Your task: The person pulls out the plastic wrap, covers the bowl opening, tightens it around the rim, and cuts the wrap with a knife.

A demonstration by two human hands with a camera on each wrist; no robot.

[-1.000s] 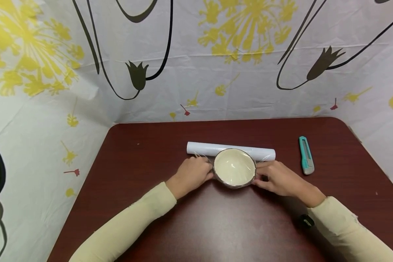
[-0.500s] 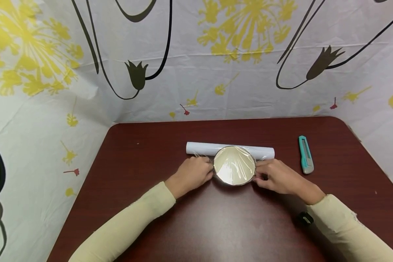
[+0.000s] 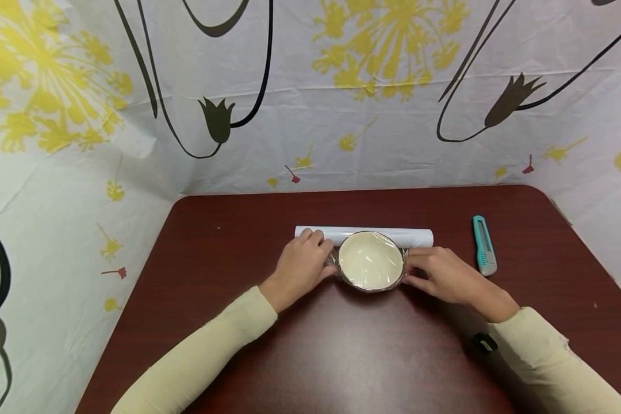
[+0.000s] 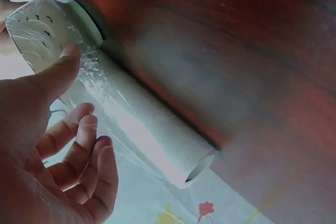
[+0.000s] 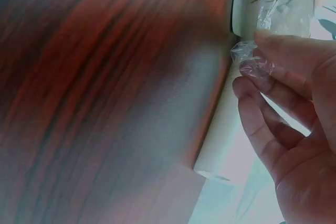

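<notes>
L hand (image 3: 301, 261) is touching bowl (image 3: 371, 261) w/ thumb, fingers apart from it; R hand (image 3: 440, 276) is pinching film (image 5: 257, 68), prob. for tightness.

The bowl (image 3: 371, 262) stands upright on the table (image 3: 248, 224), with its mouth facing up. It is cream-coloured inside, has a thin dark rim, and its outer wall carries small dark plant drawings. Clear film (image 5: 256, 67) covers the bowl and is wrinkled and bunched at two opposite sides. The left hand (image 3: 301, 264) rests its thumb against one side; the right hand (image 3: 445, 276) pinches a bunch of film at the other. Just behind the bowl, a white roll (image 3: 416, 237) with a hollow end lies crosswise.
</notes>
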